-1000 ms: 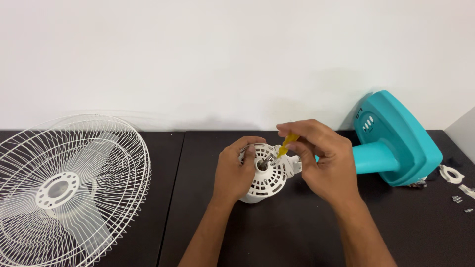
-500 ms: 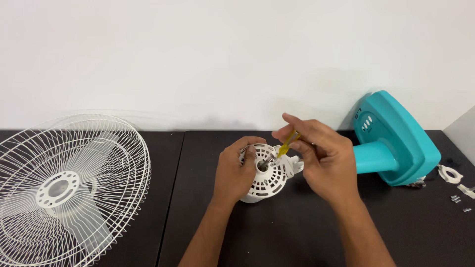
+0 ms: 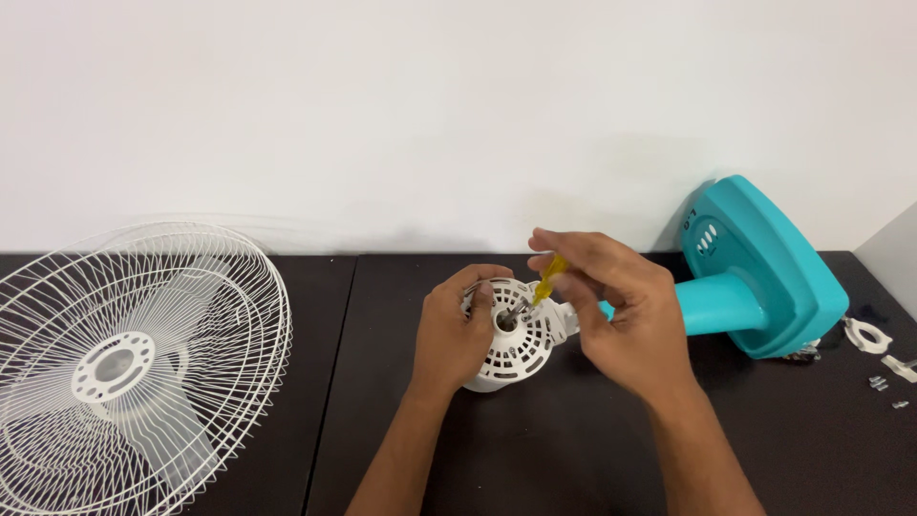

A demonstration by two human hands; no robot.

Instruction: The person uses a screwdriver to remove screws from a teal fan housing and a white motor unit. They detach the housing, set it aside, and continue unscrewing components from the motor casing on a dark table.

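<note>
Biggest thing on the black table [image 3: 573,459] is the white wire fan guard [image 3: 124,358] propped up at the left, well apart from the action, then the teal fan base [image 3: 764,268] lying on its side at the right. In the middle sits the white vented motor housing [image 3: 516,349], with the left hand [image 3: 457,330] wrapped around its left side to steady it. The right hand [image 3: 626,315] is pinched shut on a small yellow-handled screwdriver [image 3: 546,279], tip down near the centre hole (can't tell if it's actually seated in a screw). I'd say keep the driver in line with the screw and the housing held firm so the tip doesn't slip. Tiny white clips and screws [image 3: 884,368] sit at the far right.
</note>
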